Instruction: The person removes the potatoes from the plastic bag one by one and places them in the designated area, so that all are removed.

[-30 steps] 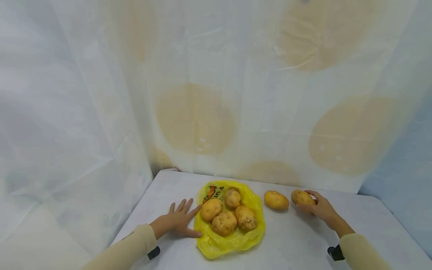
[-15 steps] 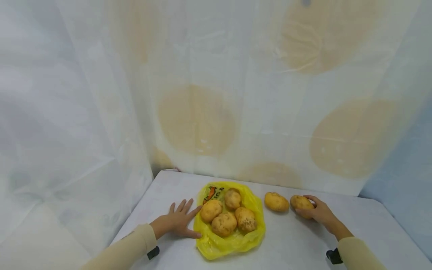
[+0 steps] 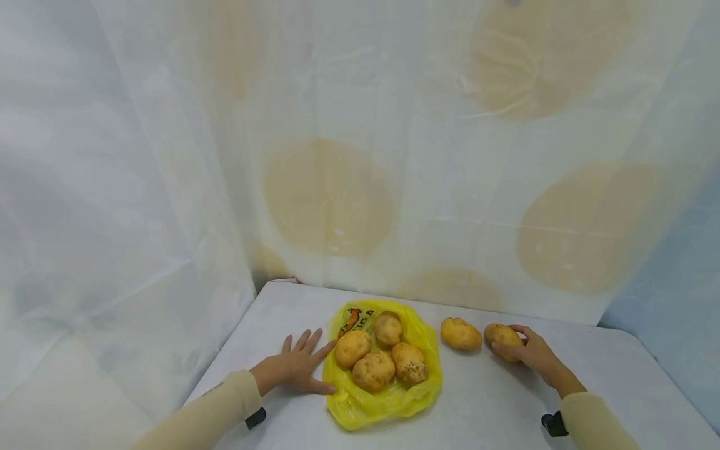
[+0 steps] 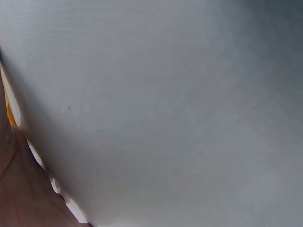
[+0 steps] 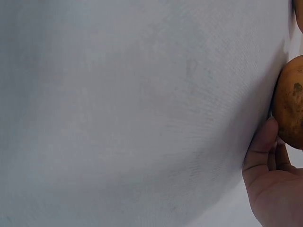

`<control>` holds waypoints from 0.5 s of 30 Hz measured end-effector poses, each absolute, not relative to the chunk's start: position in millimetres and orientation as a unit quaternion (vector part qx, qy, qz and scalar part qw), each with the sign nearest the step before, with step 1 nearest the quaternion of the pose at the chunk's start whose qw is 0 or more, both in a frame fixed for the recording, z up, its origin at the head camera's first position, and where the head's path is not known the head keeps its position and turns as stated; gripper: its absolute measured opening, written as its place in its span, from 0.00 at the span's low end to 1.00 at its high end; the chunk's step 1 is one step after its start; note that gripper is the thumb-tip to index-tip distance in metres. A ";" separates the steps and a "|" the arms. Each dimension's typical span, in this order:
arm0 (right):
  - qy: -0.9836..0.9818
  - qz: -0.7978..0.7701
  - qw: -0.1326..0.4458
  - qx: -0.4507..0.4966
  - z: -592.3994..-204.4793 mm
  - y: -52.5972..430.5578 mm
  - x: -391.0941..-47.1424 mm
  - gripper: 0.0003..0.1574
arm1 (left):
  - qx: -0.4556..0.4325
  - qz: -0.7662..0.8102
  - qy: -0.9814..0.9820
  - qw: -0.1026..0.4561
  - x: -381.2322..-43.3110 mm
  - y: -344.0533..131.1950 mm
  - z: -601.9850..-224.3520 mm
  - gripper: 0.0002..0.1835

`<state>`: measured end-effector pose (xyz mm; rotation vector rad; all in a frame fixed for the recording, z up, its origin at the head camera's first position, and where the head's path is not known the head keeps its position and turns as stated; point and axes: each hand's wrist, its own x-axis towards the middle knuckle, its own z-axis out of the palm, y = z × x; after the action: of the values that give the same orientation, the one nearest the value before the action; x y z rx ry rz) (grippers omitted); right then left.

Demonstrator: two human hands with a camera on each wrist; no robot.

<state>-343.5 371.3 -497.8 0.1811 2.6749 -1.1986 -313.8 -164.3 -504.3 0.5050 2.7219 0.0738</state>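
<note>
My left hand (image 3: 297, 369) lies flat on the table with its fingers spread, the fingertips and thumb right at the left edge of a yellow plastic bag (image 3: 365, 412). On that bag rest several potatoes (image 3: 374, 372) in a close group. Farther right, my right hand (image 3: 537, 354) grips a potato (image 3: 502, 341) from its right side, fingers behind and thumb in front. The right wrist view shows the thumb (image 5: 265, 135) against this potato (image 5: 291, 104), close to the table surface. Another potato (image 3: 460, 334) lies between the bag and the held one.
A white-covered table (image 3: 472, 400) bears everything. A pale curtain (image 3: 439, 187) with tan round spots hangs along its back edge, and white sheeting (image 3: 112, 219) hangs at the left. Dark wrist devices (image 3: 555, 425) show below both sleeves.
My right hand has shifted slightly toward me and to the left with the potato in its grip. The left hand, the bag and the other potatoes stay where they were.
</note>
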 end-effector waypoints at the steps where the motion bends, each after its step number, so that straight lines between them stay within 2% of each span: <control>1: 0.906 -0.406 0.103 0.061 -498.2 371.6 -344.3 0.64 | 0.181 0.028 0.965 0.188 -314.6 -164.8 -505.0 0.60; 9: 0.911 -0.396 0.098 0.063 -501.9 371.5 -346.5 0.65 | 0.178 0.035 0.964 0.195 -315.8 -165.7 -507.5 0.61; 15: 0.915 -0.392 0.088 0.043 -500.6 368.1 -346.6 0.62 | 0.180 0.036 0.964 0.193 -317.9 -166.3 -508.9 0.62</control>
<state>-346.6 368.1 -500.6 0.1287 2.7228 -1.1663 -317.9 -166.3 -508.9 0.5039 2.7056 0.1014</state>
